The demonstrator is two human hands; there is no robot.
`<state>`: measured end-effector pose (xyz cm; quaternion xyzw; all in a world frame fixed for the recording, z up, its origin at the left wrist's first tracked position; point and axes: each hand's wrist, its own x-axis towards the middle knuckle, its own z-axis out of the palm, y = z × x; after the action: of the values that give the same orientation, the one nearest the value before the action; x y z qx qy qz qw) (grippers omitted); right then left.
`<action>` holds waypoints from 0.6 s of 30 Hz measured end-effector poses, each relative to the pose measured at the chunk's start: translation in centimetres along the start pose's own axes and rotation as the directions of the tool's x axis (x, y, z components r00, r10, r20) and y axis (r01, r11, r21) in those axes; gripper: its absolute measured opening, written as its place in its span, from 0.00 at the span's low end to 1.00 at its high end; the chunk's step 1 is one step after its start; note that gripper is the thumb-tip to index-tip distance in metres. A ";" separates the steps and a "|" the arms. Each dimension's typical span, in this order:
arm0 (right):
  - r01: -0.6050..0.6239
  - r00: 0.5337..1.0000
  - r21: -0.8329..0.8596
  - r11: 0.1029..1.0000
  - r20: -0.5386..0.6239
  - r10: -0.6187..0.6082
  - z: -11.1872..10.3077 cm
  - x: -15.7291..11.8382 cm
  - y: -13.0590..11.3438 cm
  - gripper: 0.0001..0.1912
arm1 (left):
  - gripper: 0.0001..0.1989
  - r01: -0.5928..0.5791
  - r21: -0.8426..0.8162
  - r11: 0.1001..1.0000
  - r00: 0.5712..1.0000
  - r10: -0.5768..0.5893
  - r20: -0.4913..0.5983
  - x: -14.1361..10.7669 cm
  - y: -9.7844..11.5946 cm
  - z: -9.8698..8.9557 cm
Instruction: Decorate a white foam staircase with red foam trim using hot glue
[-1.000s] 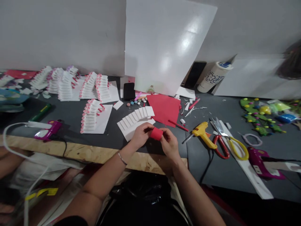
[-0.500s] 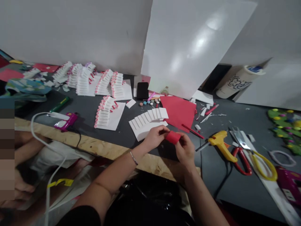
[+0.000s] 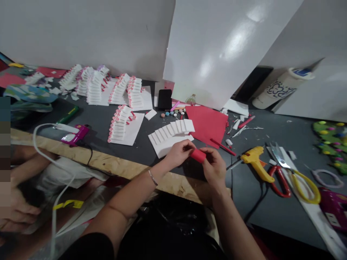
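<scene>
Between my two hands, over the table's front edge, is a small curled piece of red paper (image 3: 198, 155). The fingers of my left hand (image 3: 179, 153) pinch its left end. On its right end my right hand (image 3: 215, 166) closes with thumb and fingers. Just beyond my left hand lies a white card (image 3: 162, 148) with an overlapping row of white strips (image 3: 172, 130) fanned across it. A larger sheet of red paper (image 3: 207, 124) lies flat behind my hands, with a thin red stick (image 3: 223, 147) at its near edge.
To the right lie a yellow glue gun (image 3: 256, 164) and scissors (image 3: 284, 169) with red and yellow handles. Left are white pieces with pink edges (image 3: 119, 124), a purple power strip (image 3: 77, 135) and a co-worker's hand (image 3: 23, 209). A phone (image 3: 165, 99) and a tumbler (image 3: 282, 90) stand behind.
The red paper has turned slightly between my fingers and looks more tightly curled. Both hands stay in nearly the same place; the view has shifted a little.
</scene>
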<state>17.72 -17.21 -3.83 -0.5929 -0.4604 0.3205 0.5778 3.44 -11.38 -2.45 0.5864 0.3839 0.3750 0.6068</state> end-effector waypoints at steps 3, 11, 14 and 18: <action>-0.051 0.999 0.047 0.998 0.013 0.050 0.2 0.2 0.0 0.09 | 0.02 -0.085 0.062 0.994 0.996 0.086 -0.015 -0.1 0.0 -0.1; -0.038 0.998 0.017 0.999 0.040 0.038 -0.1 0.1 -0.2 0.08 | 0.06 0.031 -0.037 0.999 0.999 -0.030 0.034 0.1 0.6 -0.1; -0.027 0.999 0.029 0.999 0.037 0.026 0.1 0.1 -0.3 0.09 | 0.09 0.026 -0.050 0.998 0.999 -0.024 0.026 0.1 0.5 -0.1; -0.059 0.998 0.053 0.997 0.013 0.059 0.2 0.2 -0.5 0.11 | 0.07 -0.082 0.025 0.996 0.997 0.082 -0.014 0.0 0.6 -0.2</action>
<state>17.52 -16.94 -3.35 -0.5888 -0.4374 0.3530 0.5808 3.26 -11.27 -1.89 0.6061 0.3688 0.3993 0.5807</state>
